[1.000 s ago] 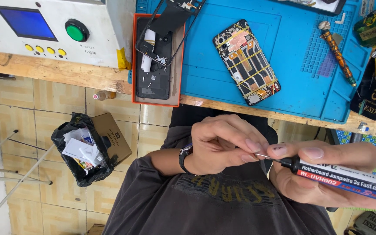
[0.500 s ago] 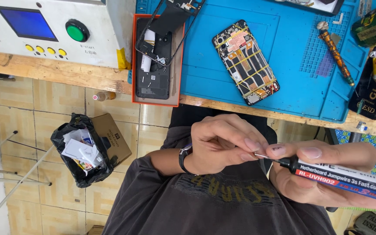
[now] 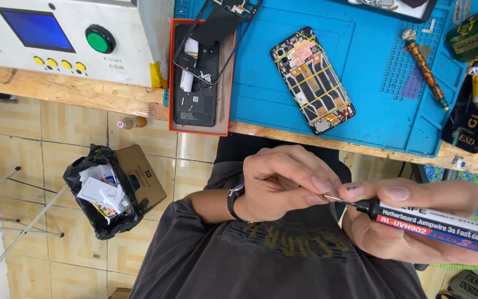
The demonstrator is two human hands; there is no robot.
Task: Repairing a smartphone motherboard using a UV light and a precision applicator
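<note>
Overhead, the wooden counter carries one blue mat, the landmark here. Left of the mat stands one white machine with a blue screen and a green button. At the mat's left edge lies one orange tray holding a dark phone frame; on the mat's middle lies one opened phone, its long axis tilted, and near the mat's right side one screwdriver. Below the mat and to its left, on the tiled floor, sits one black rubbish bag.

Below the mat's near edge, over the lap, both hands meet. The right hand is wrapped around one syringe tube, whose long axis runs roughly level, its thin metal needle pointing left. The left hand is curled, its fingertips pinched at the needle's tip, so it is the nearer one to the tip. Whether they pinch the needle itself or something tiny on it cannot be told.
</note>
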